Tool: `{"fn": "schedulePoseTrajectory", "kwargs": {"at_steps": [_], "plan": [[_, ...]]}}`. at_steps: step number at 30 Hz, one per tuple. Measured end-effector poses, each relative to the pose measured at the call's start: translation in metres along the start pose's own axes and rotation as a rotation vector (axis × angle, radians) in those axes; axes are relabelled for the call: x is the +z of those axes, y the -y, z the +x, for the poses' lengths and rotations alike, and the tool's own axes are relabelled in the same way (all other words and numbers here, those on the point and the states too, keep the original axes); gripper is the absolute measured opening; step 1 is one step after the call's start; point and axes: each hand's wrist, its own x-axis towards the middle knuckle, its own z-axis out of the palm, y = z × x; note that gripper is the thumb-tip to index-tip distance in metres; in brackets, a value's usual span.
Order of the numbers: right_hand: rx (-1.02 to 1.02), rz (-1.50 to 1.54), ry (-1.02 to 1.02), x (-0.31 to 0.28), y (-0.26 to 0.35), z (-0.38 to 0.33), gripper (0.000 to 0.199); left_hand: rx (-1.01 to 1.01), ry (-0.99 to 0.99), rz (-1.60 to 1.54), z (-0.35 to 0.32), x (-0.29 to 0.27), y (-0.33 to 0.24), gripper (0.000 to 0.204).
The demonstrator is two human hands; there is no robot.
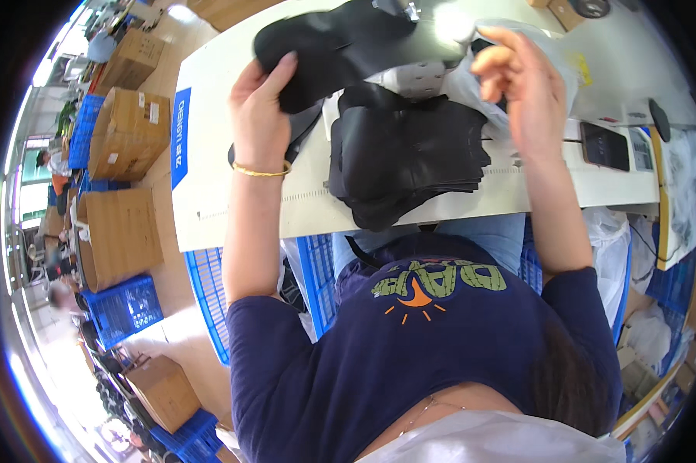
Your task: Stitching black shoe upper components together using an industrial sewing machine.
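Observation:
My left hand [261, 100] pinches the near left end of a black moulded bra piece [348, 50], thumb on top, raised over the far part of the table. Its far right end reaches toward the bright lamp of a sewing machine [417, 79], whose body is mostly hidden. Between my forearms lies a stack of similar black bra pieces [406, 154], flat at the table's near edge. My right hand [522, 81] hovers right of the held piece, fingers loosely bent and apart, with nothing visible in them. Behind it is a clear plastic bag [552, 62].
The white table [224, 154] carries a phone [604, 147] at the right and another black piece [305, 127] beside my left wrist. Blue crates [209, 293] stand below the table. Cardboard boxes [128, 135] line the floor on the left.

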Motion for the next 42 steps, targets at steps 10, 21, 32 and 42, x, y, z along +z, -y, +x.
{"fn": "schedulePoseTrajectory", "kwargs": {"at_steps": [10,21,32,42], "plan": [[-0.047,-1.412,0.094,-0.073,-0.050,0.023,0.023,0.255,-0.638,1.578,-0.059,-0.159,0.026,0.077],[-0.237,-1.295,-0.048,-0.076,-0.053,0.029,0.016,0.248,0.063,1.159,-0.069,0.015,0.059,0.066],[0.171,-0.294,0.152,-0.021,-0.018,-0.012,0.019,0.402,0.008,1.188,-0.079,0.011,0.061,0.046],[0.485,-0.157,0.526,0.018,-0.016,-0.052,0.014,0.761,0.000,1.408,-0.087,0.021,0.056,0.035]]}}
